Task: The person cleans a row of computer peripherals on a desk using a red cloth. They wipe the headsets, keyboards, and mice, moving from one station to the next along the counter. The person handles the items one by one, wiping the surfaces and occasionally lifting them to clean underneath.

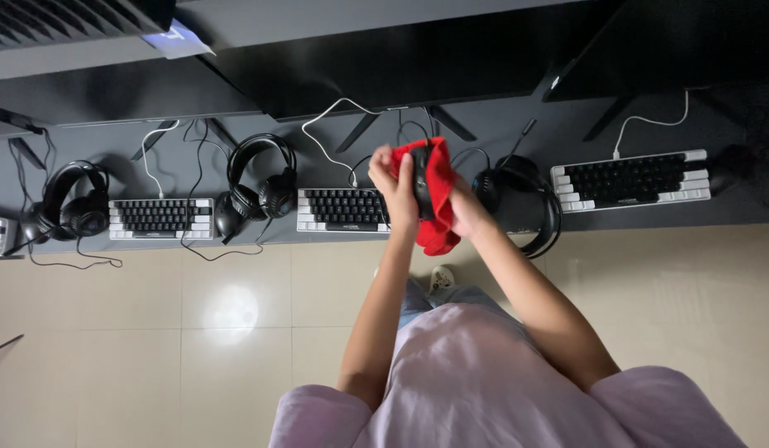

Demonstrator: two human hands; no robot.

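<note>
The hands meet above the tabletop's [484, 236] front edge, the left hand [394, 184] closed around a black mouse [421, 178] and the right hand [465, 211] pressing a red cloth [439, 199] against it, between a keyboard [341, 209] and black headphones [521, 199], with bare tiled floor [152, 332] below.

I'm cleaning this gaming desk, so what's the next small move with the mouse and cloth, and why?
Probably turn the black mouse in the left hand and rub on: the red cloth, pressed by the right hand, covers only one side.
</note>
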